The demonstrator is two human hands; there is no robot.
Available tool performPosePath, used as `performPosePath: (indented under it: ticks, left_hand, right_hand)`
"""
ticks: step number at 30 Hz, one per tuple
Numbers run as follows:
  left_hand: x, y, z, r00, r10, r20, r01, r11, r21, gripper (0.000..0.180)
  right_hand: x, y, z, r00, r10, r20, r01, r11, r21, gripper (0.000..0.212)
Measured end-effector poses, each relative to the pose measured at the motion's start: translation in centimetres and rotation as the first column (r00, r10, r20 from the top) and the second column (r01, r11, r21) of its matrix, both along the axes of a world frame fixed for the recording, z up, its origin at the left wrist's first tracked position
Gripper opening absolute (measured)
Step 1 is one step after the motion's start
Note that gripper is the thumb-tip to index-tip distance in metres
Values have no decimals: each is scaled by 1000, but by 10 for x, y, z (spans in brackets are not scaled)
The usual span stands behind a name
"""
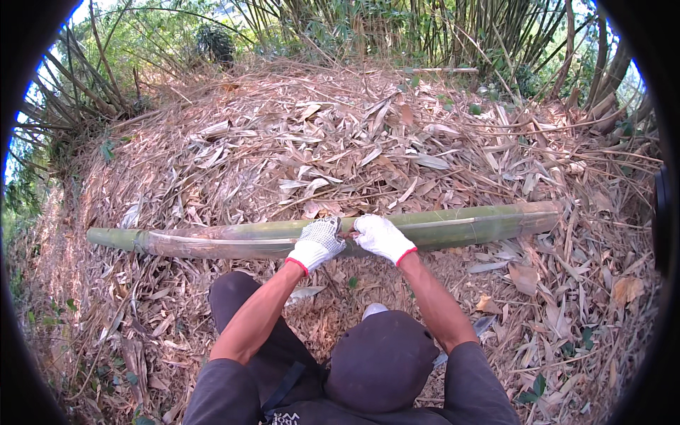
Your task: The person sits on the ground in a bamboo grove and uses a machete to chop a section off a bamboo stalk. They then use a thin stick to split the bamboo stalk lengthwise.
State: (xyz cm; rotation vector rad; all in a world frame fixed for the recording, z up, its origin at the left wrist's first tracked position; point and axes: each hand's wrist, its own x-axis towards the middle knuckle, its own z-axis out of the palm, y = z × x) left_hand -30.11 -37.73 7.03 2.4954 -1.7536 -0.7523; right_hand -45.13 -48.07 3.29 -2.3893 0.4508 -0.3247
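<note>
My left hand (319, 241) and my right hand (382, 237), both in white work gloves with red cuffs, meet at the middle of a long green-brown bamboo bundle (489, 223) lying crosswise before me. Their fingers are closed close together over it. A small brown piece (347, 228) shows in the gap between them; its kind and which hand grips it are hard to make out. Along the bundle's left half runs a thin pale strip (212, 240) that reaches toward my left glove. Seams along the bundle suggest more than one length lying together.
Dry bamboo leaves (340, 156) and thin fallen stalks cover the sloping ground. Bamboo clumps (453, 35) stand at the back, with more stems at the left and right. My dark-trousered knees (237, 287) are bent close to the near side of the bundle.
</note>
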Motion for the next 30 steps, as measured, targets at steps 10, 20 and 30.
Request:
performPosePath:
  ticks: [10, 20, 30]
  left_hand:
    - [13, -3, 45, 981, -191, -34, 193, 981, 35, 40]
    - [10, 2, 54, 956, -292, -3, 292, 955, -50, 25]
    - [3, -14, 90, 994, -55, 90, 73, 973, -218, 25]
  right_hand:
    - [2, -4, 57, 984, 80, -159, -76, 997, 34, 20]
    - [-2, 3, 77, 966, 38, -254, -52, 997, -52, 22]
    - [30, 14, 112, 906, -308, -292, 238, 938, -253, 20]
